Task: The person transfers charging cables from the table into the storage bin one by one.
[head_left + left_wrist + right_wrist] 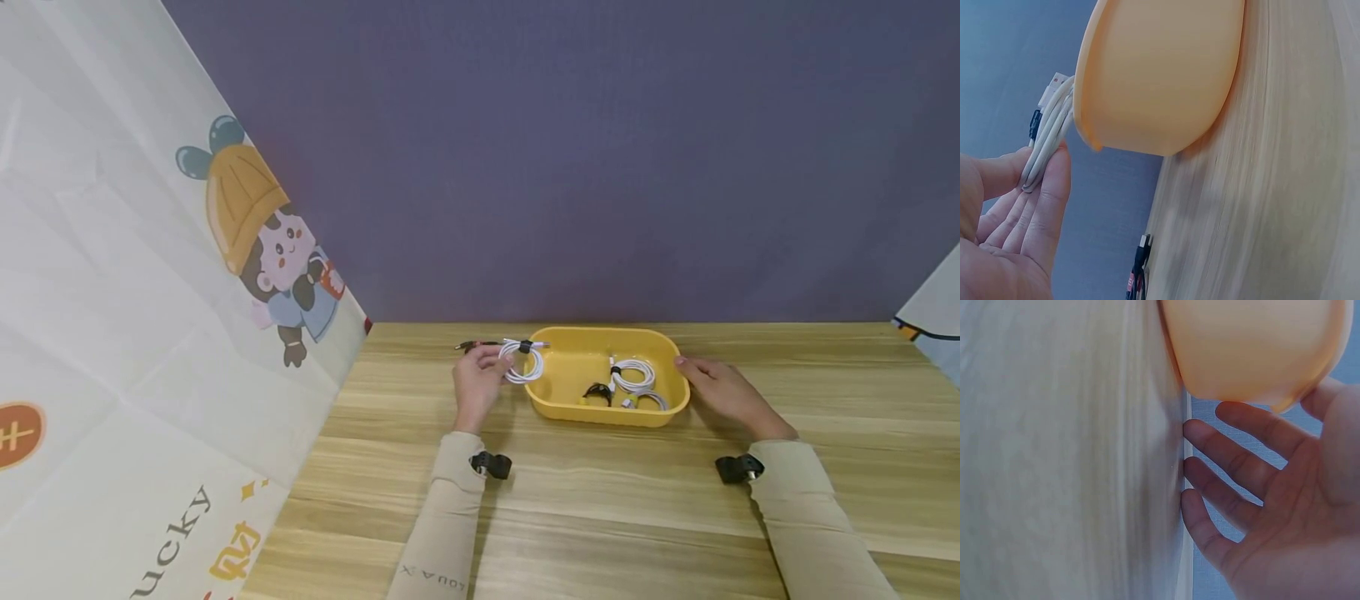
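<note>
My left hand point(478, 387) pinches a coiled white cable point(1050, 134) between thumb and fingers. A black tie wraps the coil, which overlaps the left rim of a yellow plastic basket point(600, 414) in the head view. At the basket's right end, my right hand point(731, 396) has its thumb on the rim and its index fingertip against the outer wall point(1254, 350); the other fingers are spread below. Inside the basket lie another coiled white cable point(637, 389) with a black tie, a small black cable point(597, 388) and a greyish cable point(657, 399).
Behind the left hand, a black cable with a red part point(1140, 259) lies on the wooden table point(600, 508). A dark blue-grey panel point(600, 167) stands along the table's back edge. To the left hangs a white printed sheet point(112, 292).
</note>
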Action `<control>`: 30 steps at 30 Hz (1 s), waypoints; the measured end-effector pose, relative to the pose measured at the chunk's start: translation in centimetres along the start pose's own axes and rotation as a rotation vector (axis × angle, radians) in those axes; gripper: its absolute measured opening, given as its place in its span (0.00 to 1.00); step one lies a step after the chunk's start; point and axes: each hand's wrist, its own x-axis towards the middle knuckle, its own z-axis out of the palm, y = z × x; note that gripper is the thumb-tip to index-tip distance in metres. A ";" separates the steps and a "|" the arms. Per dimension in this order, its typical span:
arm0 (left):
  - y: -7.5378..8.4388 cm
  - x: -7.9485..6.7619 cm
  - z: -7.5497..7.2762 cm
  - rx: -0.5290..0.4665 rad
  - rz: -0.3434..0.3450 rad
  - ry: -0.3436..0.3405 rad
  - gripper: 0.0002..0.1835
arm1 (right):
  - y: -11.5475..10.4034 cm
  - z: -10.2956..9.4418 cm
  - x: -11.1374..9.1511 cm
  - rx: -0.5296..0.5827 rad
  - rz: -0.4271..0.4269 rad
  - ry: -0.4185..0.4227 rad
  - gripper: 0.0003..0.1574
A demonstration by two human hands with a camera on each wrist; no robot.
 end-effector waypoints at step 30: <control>0.6 -0.8 2.0 0.053 0.085 -0.021 0.12 | 0.1 0.0 0.2 -0.012 0.012 0.002 0.51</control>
